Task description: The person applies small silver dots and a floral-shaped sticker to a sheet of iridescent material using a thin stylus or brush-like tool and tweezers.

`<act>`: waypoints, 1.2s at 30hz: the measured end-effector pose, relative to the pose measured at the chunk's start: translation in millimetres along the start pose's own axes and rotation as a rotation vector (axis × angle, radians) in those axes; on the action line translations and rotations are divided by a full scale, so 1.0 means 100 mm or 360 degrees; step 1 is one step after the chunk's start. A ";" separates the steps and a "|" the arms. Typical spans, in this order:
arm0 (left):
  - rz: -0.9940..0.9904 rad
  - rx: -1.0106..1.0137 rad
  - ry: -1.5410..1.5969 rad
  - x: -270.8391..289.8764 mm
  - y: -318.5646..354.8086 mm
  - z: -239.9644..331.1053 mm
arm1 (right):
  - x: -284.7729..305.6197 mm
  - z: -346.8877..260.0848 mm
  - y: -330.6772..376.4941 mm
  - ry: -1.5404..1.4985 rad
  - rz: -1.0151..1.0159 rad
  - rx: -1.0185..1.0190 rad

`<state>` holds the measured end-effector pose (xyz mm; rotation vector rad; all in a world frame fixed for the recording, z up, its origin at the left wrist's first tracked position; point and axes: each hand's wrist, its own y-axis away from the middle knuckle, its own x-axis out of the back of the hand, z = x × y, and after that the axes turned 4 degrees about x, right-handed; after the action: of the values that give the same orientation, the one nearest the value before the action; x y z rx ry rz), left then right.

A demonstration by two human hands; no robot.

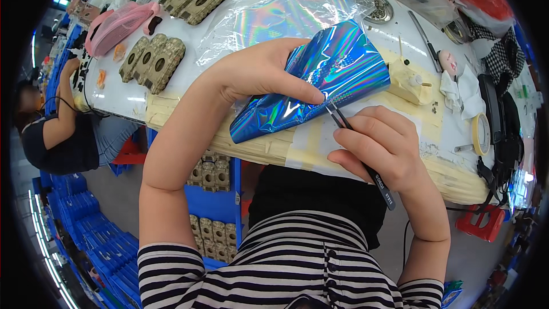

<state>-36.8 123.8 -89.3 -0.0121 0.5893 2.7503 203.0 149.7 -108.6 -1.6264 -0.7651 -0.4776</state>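
A shiny blue holographic sheet is bent over in my left hand, whose thumb presses on its surface while the other fingers go behind it. Black tweezers are gripped in my right hand. Their silvery tips meet the sheet just beside my left thumb; whether anything small sits between the tips I cannot make out. Behind the sheet lies clear plastic film with a rainbow sheen.
Camouflage-patterned housings stand at the left, near a pink mesh pouch. A round metal dish of small parts, a cream block and a tape roll are at the right. Another person sits far left.
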 end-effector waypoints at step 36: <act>-0.0051 -0.0030 0.0004 0.00 0.00 -0.01 | 0.00 -0.01 0.00 -0.0002 -0.0011 0.0016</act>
<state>-37.0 123.3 -89.9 -0.0293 0.5589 2.7250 202.7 148.7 -108.1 -1.6155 -0.7732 -0.4771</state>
